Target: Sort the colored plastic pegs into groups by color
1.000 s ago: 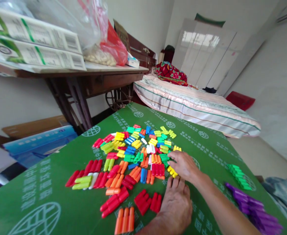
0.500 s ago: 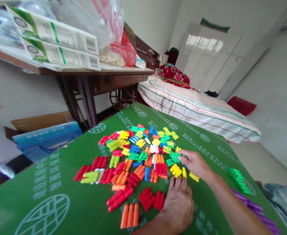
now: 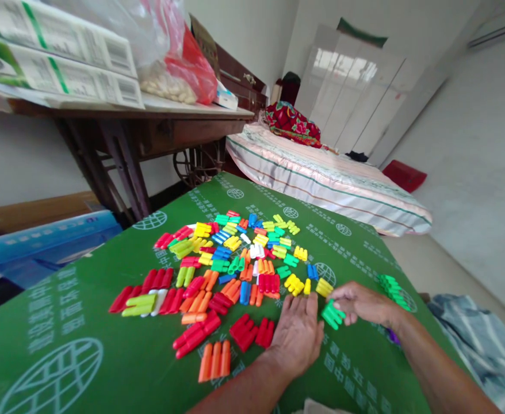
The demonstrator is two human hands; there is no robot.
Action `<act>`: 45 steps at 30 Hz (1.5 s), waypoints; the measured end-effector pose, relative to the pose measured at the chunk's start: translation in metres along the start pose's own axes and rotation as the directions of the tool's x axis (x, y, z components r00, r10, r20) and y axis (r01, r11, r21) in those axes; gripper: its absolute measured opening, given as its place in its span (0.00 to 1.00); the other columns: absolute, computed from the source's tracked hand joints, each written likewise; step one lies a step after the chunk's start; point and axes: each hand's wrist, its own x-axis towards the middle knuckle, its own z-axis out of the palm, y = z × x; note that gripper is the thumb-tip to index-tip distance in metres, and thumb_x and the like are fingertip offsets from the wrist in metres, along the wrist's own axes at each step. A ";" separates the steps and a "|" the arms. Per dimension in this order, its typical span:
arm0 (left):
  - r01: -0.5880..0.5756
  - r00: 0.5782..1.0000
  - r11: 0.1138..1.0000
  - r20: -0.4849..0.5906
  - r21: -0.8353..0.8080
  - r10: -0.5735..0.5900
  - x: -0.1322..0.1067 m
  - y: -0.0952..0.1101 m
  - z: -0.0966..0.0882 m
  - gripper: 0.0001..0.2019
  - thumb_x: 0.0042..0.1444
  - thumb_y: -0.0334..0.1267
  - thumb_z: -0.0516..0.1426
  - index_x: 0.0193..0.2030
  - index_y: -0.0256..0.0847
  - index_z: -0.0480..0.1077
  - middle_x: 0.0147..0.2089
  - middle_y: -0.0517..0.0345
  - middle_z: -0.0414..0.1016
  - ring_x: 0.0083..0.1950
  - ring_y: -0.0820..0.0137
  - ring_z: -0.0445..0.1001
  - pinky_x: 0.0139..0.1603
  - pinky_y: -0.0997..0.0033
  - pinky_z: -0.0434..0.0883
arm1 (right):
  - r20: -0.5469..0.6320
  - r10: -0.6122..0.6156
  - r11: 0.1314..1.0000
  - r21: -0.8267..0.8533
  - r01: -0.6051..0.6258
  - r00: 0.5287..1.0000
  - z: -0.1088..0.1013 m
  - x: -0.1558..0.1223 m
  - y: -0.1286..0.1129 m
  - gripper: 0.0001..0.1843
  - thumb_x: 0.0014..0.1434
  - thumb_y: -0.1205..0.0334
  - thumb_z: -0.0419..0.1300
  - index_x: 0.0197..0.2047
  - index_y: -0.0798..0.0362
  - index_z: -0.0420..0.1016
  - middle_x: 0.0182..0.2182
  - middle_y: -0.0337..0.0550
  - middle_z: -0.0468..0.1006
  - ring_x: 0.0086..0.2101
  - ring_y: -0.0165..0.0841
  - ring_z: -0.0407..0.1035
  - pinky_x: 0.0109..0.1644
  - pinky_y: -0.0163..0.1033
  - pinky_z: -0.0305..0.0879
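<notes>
A spread of small coloured plastic pieces [image 3: 230,270] in red, orange, yellow, green, blue and white lies on a green printed board [image 3: 80,345]. My left hand [image 3: 298,333] rests flat on the board, fingers stretched out, just right of some red pieces [image 3: 252,332]. My right hand [image 3: 362,305] is to its right, fingers pinched on a green piece [image 3: 332,314] held just above the board. A row of green pieces [image 3: 391,286] lies beyond my right wrist. Yellow pieces [image 3: 295,283] sit in front of both hands.
A dark wooden table [image 3: 149,123] with boxes and plastic bags stands at the left. A bed [image 3: 325,184] with a striped cover lies behind the board. Cardboard and a blue box [image 3: 41,241] lean at the left. Striped cloth [image 3: 481,322] is at the right.
My right hand drew back from the pile toward the right and near edge with a green piece in its fingers. My left hand stayed flat. The camera shifted slightly.
</notes>
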 end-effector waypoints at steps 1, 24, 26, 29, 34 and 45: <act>-0.031 0.999 0.999 0.009 0.006 0.031 0.000 0.000 0.000 0.23 0.58 0.36 0.48 0.60 0.31 0.57 0.54 0.44 0.69 0.55 0.58 0.66 0.62 0.51 0.57 | 0.007 -0.005 1.000 0.012 0.005 1.000 0.003 0.000 0.001 0.21 0.54 0.46 0.56 0.34 0.57 0.76 0.21 0.38 0.72 0.23 0.29 0.68 0.27 0.33 0.62; -0.046 0.998 0.999 -0.031 -0.004 0.046 0.000 -0.005 -0.001 0.12 0.57 0.29 0.51 0.49 0.37 0.62 0.42 0.52 0.74 0.46 0.62 0.71 0.50 0.61 0.69 | -0.590 0.065 0.945 0.295 0.140 0.805 0.068 0.007 -0.010 0.17 0.42 0.49 0.64 0.32 0.53 0.75 0.26 0.39 0.75 0.27 0.33 0.67 0.28 0.36 0.62; -0.058 0.996 0.998 -0.062 -0.008 0.057 0.001 -0.007 0.001 0.17 0.57 0.29 0.51 0.54 0.35 0.58 0.45 0.50 0.74 0.47 0.62 0.71 0.51 0.60 0.69 | -0.609 0.056 0.939 0.302 0.166 0.791 0.072 0.008 -0.012 0.18 0.42 0.52 0.64 0.35 0.53 0.76 0.29 0.41 0.76 0.30 0.35 0.68 0.32 0.38 0.65; -0.073 0.994 0.997 -0.082 -0.007 0.072 0.002 -0.010 0.003 0.20 0.57 0.29 0.51 0.57 0.35 0.55 0.46 0.49 0.74 0.47 0.62 0.72 0.50 0.59 0.70 | -0.629 0.016 0.937 0.281 0.208 0.777 0.077 0.011 -0.012 0.17 0.42 0.58 0.64 0.37 0.54 0.77 0.33 0.43 0.77 0.33 0.36 0.68 0.37 0.40 0.66; -0.078 0.995 0.996 -0.063 -0.041 0.075 0.004 -0.012 0.001 0.23 0.55 0.28 0.53 0.58 0.38 0.57 0.46 0.51 0.74 0.46 0.63 0.72 0.49 0.61 0.70 | -0.683 -0.002 0.944 0.241 0.227 0.731 0.083 0.016 -0.011 0.16 0.40 0.63 0.62 0.36 0.53 0.77 0.32 0.41 0.78 0.32 0.35 0.68 0.38 0.40 0.66; -0.084 0.994 0.995 -0.079 -0.061 0.079 0.004 -0.014 0.001 0.23 0.52 0.26 0.52 0.56 0.37 0.57 0.41 0.53 0.74 0.44 0.63 0.71 0.47 0.61 0.70 | -0.715 -0.027 0.958 0.182 0.223 0.698 0.089 0.012 -0.013 0.19 0.43 0.63 0.61 0.42 0.50 0.76 0.38 0.41 0.78 0.38 0.38 0.71 0.45 0.44 0.67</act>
